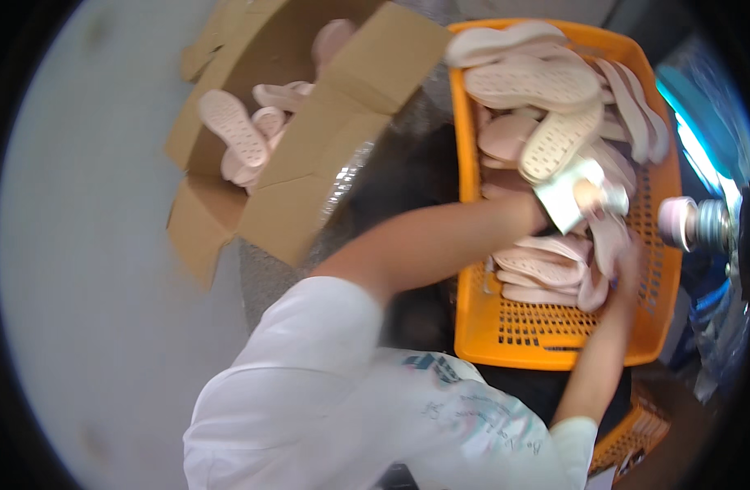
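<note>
While both our arms reach into the orange plastic crate [481, 327], our left hand [583, 196], in a pale glove, has its grip closed around a small whitish piece among the pink shoe soles [538, 82]. Our right hand [628, 261] lies at the crate's right side, its grip clamped on a pink sole [608, 241] standing on edge. Our left forearm stretches level across the crate's rim; our right forearm rises steeply from below. Motion blur hides the fingers. An open cardboard box [310, 155] with more soles sits to the left.
</note>
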`<state>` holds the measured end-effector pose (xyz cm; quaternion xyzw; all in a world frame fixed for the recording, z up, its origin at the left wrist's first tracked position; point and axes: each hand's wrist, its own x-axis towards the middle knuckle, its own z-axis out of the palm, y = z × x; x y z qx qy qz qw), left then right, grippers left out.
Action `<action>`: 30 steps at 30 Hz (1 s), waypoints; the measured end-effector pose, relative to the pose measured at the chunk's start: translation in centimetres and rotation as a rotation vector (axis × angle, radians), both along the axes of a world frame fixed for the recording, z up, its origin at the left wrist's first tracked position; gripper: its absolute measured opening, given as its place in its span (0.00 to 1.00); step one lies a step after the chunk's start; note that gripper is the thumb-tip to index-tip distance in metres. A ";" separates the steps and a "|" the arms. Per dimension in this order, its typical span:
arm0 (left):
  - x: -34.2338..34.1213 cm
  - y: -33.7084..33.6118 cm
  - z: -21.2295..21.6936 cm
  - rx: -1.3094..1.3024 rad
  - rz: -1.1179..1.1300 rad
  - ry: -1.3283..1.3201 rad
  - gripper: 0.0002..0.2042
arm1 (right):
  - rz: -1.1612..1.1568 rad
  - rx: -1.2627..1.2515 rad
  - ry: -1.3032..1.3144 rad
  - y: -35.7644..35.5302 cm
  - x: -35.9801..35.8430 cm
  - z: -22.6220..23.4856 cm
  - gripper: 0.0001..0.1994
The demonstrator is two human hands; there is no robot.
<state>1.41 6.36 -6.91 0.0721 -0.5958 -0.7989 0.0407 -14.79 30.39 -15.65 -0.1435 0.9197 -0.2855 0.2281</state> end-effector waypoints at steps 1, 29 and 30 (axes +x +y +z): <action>0.0 0.9 0.0 -0.335 -0.056 0.077 0.27 | 0.265 0.046 0.058 1.0 0.5 4.5 0.17; 1.6 2.3 4.8 0.735 -0.117 0.156 0.15 | -0.238 -0.788 -0.221 7.3 14.7 20.4 0.23; 1.5 1.6 5.3 0.754 -0.112 0.176 0.15 | -0.174 -0.838 -0.204 6.9 14.8 20.3 0.23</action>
